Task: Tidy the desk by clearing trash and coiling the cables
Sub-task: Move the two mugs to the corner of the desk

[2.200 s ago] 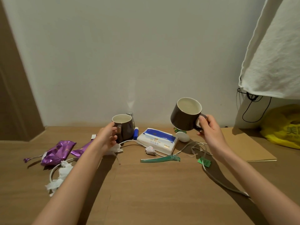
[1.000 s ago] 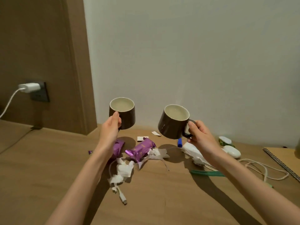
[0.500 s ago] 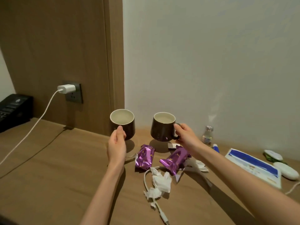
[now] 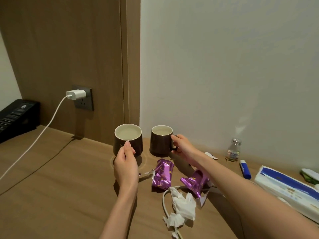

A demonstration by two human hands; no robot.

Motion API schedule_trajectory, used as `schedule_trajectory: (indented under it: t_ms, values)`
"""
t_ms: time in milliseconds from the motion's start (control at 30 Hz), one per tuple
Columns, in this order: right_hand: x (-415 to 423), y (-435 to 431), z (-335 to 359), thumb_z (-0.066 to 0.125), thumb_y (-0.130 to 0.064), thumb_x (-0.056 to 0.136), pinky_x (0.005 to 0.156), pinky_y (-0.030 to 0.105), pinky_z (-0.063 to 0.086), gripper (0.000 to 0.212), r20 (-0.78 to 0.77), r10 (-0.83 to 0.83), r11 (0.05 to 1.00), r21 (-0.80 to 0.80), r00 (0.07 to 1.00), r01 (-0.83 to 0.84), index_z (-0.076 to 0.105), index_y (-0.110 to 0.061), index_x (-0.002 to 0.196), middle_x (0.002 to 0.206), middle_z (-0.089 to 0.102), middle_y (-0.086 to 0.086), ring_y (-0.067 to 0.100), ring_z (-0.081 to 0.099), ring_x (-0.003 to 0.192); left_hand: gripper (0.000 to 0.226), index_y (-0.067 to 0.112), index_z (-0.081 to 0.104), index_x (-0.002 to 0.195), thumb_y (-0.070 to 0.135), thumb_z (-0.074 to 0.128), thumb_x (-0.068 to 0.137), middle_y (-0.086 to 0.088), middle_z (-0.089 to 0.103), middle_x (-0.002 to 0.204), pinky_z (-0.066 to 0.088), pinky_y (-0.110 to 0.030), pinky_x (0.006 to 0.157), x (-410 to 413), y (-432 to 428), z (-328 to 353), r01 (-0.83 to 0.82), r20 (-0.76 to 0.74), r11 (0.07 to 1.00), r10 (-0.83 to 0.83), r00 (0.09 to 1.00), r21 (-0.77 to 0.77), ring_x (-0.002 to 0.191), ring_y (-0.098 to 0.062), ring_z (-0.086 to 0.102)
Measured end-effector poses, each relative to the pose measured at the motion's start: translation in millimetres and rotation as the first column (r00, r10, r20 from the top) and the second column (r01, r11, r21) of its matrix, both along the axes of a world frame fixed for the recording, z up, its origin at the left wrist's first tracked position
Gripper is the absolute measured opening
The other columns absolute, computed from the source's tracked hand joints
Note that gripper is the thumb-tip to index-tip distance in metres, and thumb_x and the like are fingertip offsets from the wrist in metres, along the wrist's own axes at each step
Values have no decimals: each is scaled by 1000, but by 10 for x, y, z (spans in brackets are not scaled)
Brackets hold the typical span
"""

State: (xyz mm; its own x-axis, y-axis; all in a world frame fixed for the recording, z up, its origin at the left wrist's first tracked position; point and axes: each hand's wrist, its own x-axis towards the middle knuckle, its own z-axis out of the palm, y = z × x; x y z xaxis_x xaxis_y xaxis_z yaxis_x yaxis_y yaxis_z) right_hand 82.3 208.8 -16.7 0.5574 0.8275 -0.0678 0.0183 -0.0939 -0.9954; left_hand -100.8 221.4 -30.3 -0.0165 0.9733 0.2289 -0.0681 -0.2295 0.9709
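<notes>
Two dark brown mugs with pale insides stand near the back of the wooden desk [image 4: 57,195]. My left hand [image 4: 125,167] grips the left mug [image 4: 128,141] around its near side. My right hand [image 4: 183,149] holds the handle of the right mug [image 4: 159,141], which rests on the desk by the wall. In front of the mugs lie two purple foil wrappers [image 4: 162,175] [image 4: 194,182], crumpled white tissue [image 4: 182,207] and a loose white cable [image 4: 164,200] running under the tissue.
A white charger [image 4: 76,94] sits in a wall socket, its cable [image 4: 37,140] trailing left over the desk. A black phone [image 4: 14,116] stands far left. A small bottle [image 4: 233,150], blue tube [image 4: 245,169] and tissue pack [image 4: 286,187] lie to the right.
Both hands carried the mugs from the desk's right side to the left, near the wood panel, and lowered them. The view swung left with them.
</notes>
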Motion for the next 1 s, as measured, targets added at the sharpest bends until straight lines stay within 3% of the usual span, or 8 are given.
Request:
schedule_trajectory:
  t_ms: [133,300,467,700,900,1000]
  values:
    - [-20,124,-42,40,-24,102,57,23,42,17,16,37,999,-14,999,-37,45,-12,90,79,40,1,12,38,62,40,19,48,69,40,33,99,1,55,73,38,-25,61,-5,29,-26,-24,-10,999,24,1000,-28,73,-8,50]
    - [-9,256,-77,39,-27,101,60,25,44,20,40,71,997,-40,997,-69,45,-8,107,82,41,3,13,41,62,39,19,49,71,40,33,99,1,57,76,37,-22,61,-7,40,-26,-38,-18,998,37,999,-47,75,-8,51]
    - [22,407,-39,39,-25,101,59,28,43,18,5,100,994,-41,995,-99,43,-13,88,74,37,3,13,37,52,38,19,49,71,39,33,99,2,57,76,38,-25,63,-2,36,-19,-32,-24,998,31,999,-46,76,-7,51]
    - [81,567,-21,39,-22,101,58,27,45,18,25,113,993,-43,993,-112,44,-14,85,77,38,3,14,37,53,39,20,49,70,40,33,99,2,58,76,37,-30,72,2,47,-40,-21,-38,998,19,999,-63,77,-7,52]
    - [148,684,-59,42,-26,100,55,22,48,19,102,116,992,-66,988,-109,44,-8,107,83,40,2,15,45,60,39,19,49,70,40,33,99,2,58,77,38,-30,72,8,57,-36,-10,-38,997,7,999,-73,76,-7,52]
    - [162,721,-75,41,-27,101,56,21,48,21,137,111,993,-55,984,-104,44,-9,110,85,41,1,15,47,71,39,18,49,70,40,33,99,0,58,75,38,-26,63,15,63,-48,-4,-36,998,2,999,-64,76,-8,52]
